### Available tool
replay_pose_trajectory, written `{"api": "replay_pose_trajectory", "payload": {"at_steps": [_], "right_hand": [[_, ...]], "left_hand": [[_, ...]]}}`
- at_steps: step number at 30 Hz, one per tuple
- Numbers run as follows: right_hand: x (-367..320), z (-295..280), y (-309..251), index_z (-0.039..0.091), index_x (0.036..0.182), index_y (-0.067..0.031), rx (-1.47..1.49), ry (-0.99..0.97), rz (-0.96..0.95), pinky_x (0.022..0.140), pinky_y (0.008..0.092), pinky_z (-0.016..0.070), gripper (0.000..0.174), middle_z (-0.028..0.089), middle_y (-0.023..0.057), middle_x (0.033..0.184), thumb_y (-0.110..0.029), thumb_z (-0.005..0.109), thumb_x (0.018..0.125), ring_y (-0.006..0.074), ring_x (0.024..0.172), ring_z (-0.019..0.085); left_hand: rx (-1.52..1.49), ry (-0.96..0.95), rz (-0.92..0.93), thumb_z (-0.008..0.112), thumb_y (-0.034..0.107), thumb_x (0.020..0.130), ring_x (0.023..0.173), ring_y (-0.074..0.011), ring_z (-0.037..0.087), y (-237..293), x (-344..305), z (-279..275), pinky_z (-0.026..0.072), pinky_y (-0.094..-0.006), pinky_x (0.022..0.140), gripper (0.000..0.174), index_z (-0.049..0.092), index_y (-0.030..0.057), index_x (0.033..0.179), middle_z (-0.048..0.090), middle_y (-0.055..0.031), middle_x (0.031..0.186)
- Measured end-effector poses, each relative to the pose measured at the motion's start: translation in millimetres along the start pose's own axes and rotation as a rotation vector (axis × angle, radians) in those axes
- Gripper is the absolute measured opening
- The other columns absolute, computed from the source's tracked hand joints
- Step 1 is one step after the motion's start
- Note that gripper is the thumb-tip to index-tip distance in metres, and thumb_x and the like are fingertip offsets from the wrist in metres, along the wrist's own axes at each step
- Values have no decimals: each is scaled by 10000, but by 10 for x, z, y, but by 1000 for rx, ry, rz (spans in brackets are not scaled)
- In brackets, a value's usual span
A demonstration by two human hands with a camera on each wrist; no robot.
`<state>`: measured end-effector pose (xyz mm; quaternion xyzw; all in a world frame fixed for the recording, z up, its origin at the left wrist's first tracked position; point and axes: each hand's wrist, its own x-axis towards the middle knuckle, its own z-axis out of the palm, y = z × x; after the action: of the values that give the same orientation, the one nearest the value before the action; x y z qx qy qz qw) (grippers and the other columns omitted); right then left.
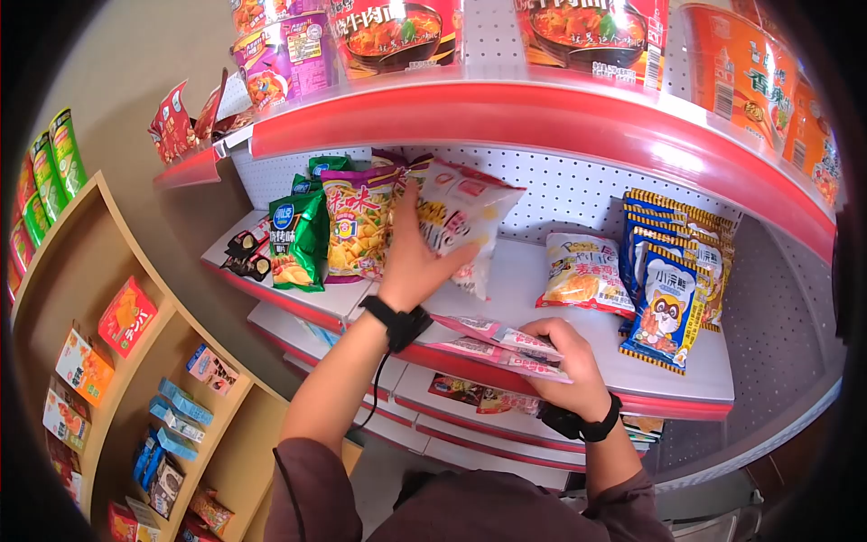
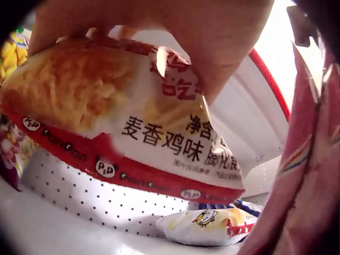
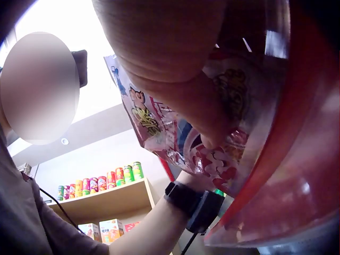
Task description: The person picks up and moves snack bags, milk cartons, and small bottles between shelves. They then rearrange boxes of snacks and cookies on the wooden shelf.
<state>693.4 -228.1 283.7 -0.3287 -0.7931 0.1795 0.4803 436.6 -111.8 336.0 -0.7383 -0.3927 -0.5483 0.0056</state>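
Note:
My left hand (image 1: 415, 262) grips a white and red chip bag (image 1: 470, 212) above the shelf, its back side toward the head view. In the left wrist view the same chip bag (image 2: 154, 133) hangs from the fingers, its red edge downward. Low at the shelf's front edge, my right hand (image 1: 578, 372) holds several pink snack bags (image 1: 497, 343), thumb on top. The right wrist view shows a pink bag (image 3: 159, 125) under the bent fingers. A similar white chip bag (image 1: 582, 271) lies on the shelf to the right.
Green chip bags (image 1: 300, 239) and yellow-purple snack bags (image 1: 352, 226) stand at the left. Blue raccoon-print packets (image 1: 664, 303) lean at the right. An upper shelf with a red edge (image 1: 542, 117) overhangs, bearing noodle buckets (image 1: 397, 36). A wooden shelf unit (image 1: 149, 316) stands left.

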Motion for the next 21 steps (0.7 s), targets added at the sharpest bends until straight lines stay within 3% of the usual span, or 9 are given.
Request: {"api": "replay_pose_trajectory", "payload": {"at_steps": [2, 5, 6, 9, 10, 13, 17, 20, 21], "right_hand": [[0, 6, 5, 601, 1075, -19, 9, -4, 3, 811, 393, 523, 413, 630, 165, 989, -55, 766, 698, 370, 911, 638], [-6, -2, -12, 599, 1074, -22, 13, -2, 6, 819, 394, 521, 408, 631, 162, 997, -49, 759, 699, 368, 925, 636], [0, -9, -25, 598, 1073, -23, 8, -5, 16, 822, 395, 520, 406, 632, 160, 1000, -47, 757, 699, 367, 930, 635], [3, -24, -50, 597, 1072, -25, -8, -2, 11, 827, 397, 518, 402, 634, 158, 1006, -43, 751, 701, 366, 941, 632], [6, -31, -48, 596, 1072, -25, -13, -2, 1, 829, 398, 517, 401, 635, 157, 1007, -42, 750, 702, 365, 944, 630], [4, -23, -31, 597, 1070, -26, -25, 7, -19, 824, 402, 517, 401, 636, 157, 1010, -36, 746, 697, 370, 942, 629], [-6, -15, -8, 597, 1068, -28, -46, 6, -37, 822, 407, 517, 414, 637, 155, 1010, -30, 748, 682, 373, 942, 628], [-5, -8, -4, 601, 1059, -32, -43, 22, -53, 818, 410, 515, 420, 639, 150, 1003, -31, 755, 668, 370, 936, 628], [-7, -2, 6, 603, 1055, -35, -37, 24, -62, 815, 411, 514, 420, 641, 146, 996, -33, 759, 665, 366, 931, 627]], "left_hand": [[0, -37, 67, 863, 349, 705, 1345, -440, 391, -97, 170, 149, 350, -474, 1118, 1158, 162, -51, 1536, 343, -321, 1456], [90, -56, -50, 854, 371, 722, 1324, -455, 399, -158, 334, 326, 342, -481, 1122, 1151, 155, -33, 1544, 336, -325, 1442], [98, -48, -74, 818, 444, 758, 1303, -486, 398, -217, 355, 385, 339, -489, 1122, 1164, 102, -8, 1557, 308, -338, 1442], [309, -94, -232, 771, 532, 782, 1294, -511, 402, -605, 294, 693, 350, -489, 1119, 1197, 31, 12, 1566, 266, -350, 1461], [347, -238, -414, 742, 587, 783, 1307, -545, 387, -608, 273, 709, 357, -515, 1113, 1232, -23, 28, 1569, 232, -369, 1475], [222, -357, -526, 762, 577, 763, 1337, -560, 360, -618, 237, 711, 340, -553, 1117, 1265, -42, 24, 1569, 216, -380, 1483], [322, -338, -493, 785, 566, 732, 1335, -553, 364, -578, 242, 678, 352, -536, 1111, 1293, -25, -8, 1559, 208, -381, 1490], [502, -158, -144, 800, 491, 744, 1312, -509, 403, -386, 213, 627, 366, -525, 1094, 1158, 134, -12, 1547, 277, -343, 1482], [430, -147, -21, 797, 456, 757, 1306, -486, 415, -330, 245, 629, 367, -519, 1092, 1084, 194, -17, 1523, 319, -323, 1467]]}}
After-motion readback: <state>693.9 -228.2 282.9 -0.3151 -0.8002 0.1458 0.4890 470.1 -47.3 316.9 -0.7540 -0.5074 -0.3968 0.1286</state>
